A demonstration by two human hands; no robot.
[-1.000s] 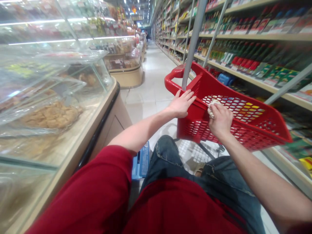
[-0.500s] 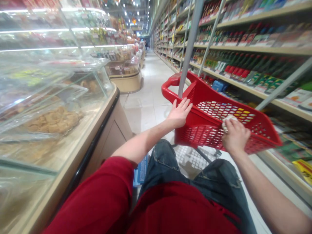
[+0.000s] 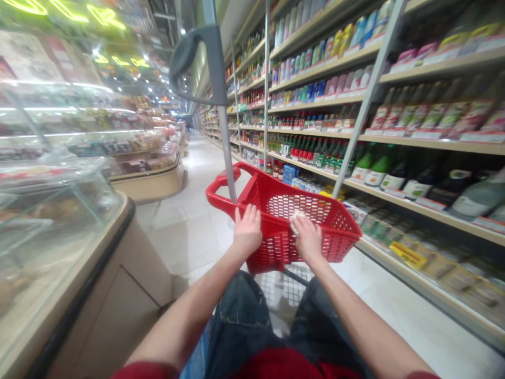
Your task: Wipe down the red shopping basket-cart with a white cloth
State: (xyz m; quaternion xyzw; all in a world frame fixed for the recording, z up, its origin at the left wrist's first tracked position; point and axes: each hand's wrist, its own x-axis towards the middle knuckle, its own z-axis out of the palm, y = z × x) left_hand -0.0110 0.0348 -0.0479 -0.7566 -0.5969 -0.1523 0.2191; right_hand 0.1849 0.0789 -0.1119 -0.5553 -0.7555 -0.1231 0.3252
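A red plastic shopping basket (image 3: 327,210) on a wheeled frame stands in a shop aisle in front of my knees. My left hand (image 3: 248,229) lies flat on the near left rim, fingers stretched out, beside the grey upright handle pole (image 3: 225,131). My right hand (image 3: 306,236) is closed on a small white cloth (image 3: 295,216) pressed against the inside of the basket's near wall. The basket has nothing else in it that I can see.
A glass-fronted food counter (image 3: 71,231) with a wooden body runs along the left. Shelves of bottles and packets (image 3: 355,137) line the right. The tiled aisle floor (image 3: 189,221) stretches ahead between them.
The view has tilted up and back, so the basket looks smaller and farther. My right hand with the cloth has moved left along the basket's inside. My left hand stays on the rim.
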